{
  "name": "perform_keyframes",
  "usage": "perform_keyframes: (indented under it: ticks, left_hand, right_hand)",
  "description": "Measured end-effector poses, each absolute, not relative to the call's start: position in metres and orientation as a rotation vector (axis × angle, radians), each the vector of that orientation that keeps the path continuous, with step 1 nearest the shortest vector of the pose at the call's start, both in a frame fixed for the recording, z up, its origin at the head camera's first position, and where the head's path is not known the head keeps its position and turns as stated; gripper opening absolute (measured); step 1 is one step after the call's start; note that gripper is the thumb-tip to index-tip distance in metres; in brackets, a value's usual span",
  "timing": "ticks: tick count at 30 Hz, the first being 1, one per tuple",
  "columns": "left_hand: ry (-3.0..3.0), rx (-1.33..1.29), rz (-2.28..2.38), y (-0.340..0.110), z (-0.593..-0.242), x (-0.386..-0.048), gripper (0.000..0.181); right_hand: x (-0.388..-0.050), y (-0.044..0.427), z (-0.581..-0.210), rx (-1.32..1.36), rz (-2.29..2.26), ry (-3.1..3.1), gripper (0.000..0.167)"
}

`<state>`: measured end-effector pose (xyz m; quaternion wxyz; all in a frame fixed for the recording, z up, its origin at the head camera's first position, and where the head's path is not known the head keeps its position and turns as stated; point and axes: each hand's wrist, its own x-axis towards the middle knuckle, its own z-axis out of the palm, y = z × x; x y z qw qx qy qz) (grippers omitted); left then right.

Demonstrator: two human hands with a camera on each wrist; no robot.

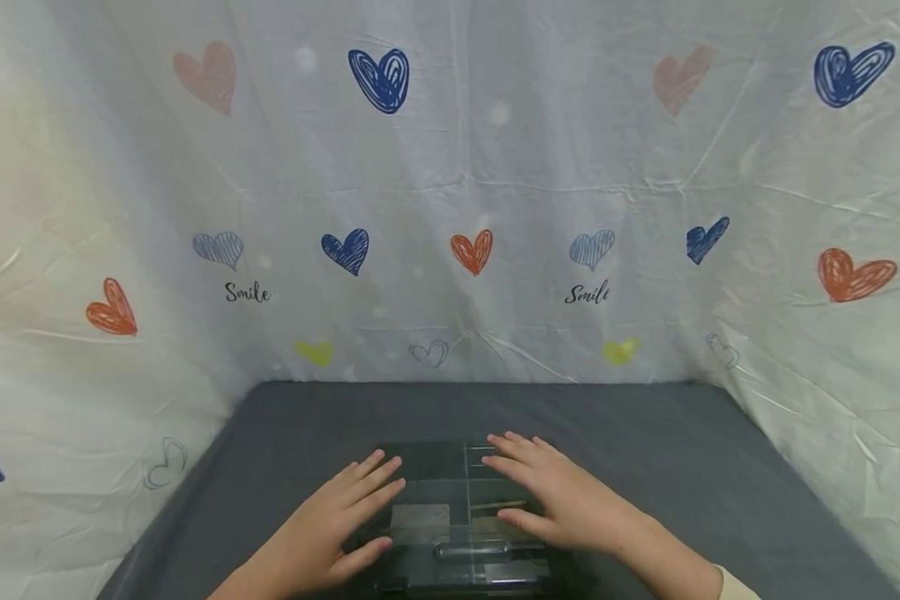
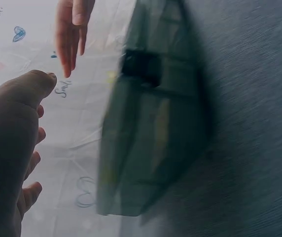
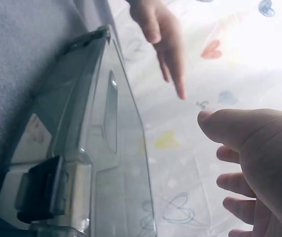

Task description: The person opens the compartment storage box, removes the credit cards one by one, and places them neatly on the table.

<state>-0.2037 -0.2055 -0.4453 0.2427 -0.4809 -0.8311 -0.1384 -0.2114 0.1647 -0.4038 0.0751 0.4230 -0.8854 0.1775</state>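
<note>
A clear, dark-tinted plastic case (image 1: 457,492) with compartments stands on the grey surface, its handle toward the near side. My left hand (image 1: 330,521) hovers at the case's left side, fingers spread and relaxed. On the other side my right hand (image 1: 562,496) hangs over the right edge with its fingers extended. Neither hand grips anything. Pale flat pieces show through the lid. In the right wrist view the case (image 3: 123,123) has a dark latch (image 3: 42,190) on its side. The left wrist view shows the case (image 2: 156,133) blurred, beside my left hand (image 2: 13,118).
Dark grey cloth (image 1: 307,425) covers the table around the case. A white curtain (image 1: 420,167) printed with hearts and the word "Smile" hangs behind the table and along both sides.
</note>
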Motion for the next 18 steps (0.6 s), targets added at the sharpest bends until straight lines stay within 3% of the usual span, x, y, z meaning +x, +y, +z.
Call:
perform_keyframes:
  ticks: [18]
  left_hand:
    - [-2.269, -1.327, -0.467, -0.202, -0.493, -0.171, 0.066]
  right_hand:
    - [-0.175, 0.196, -0.428, 1.284, 0.683, -2.711, 0.049]
